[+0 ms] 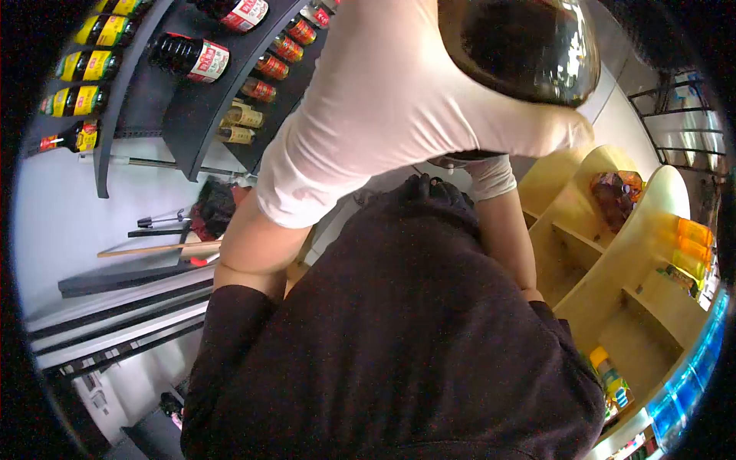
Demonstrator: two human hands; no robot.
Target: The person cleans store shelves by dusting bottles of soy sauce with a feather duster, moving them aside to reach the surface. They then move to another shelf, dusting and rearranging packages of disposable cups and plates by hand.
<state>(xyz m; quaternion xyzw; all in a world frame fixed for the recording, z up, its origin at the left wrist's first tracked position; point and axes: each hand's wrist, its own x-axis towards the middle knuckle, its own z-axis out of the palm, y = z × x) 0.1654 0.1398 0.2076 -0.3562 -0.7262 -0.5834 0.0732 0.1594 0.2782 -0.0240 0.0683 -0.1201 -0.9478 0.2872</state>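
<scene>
Head view shows the white-gloved left hand (452, 103) clenched around a dark, rounded, glossy glass container (521, 50), apparently a bottle, close to the camera. The white-gloved right hand (492, 176) is beyond it, mostly hidden; its finger state cannot be told. Labelled bottles (207, 60) line dark shelves (138, 73) leftward.

Looks down from the head over the dark shirt (399, 330), very close to the gloved left hand (399, 100). Takes in shelves (659, 207) either side.
</scene>
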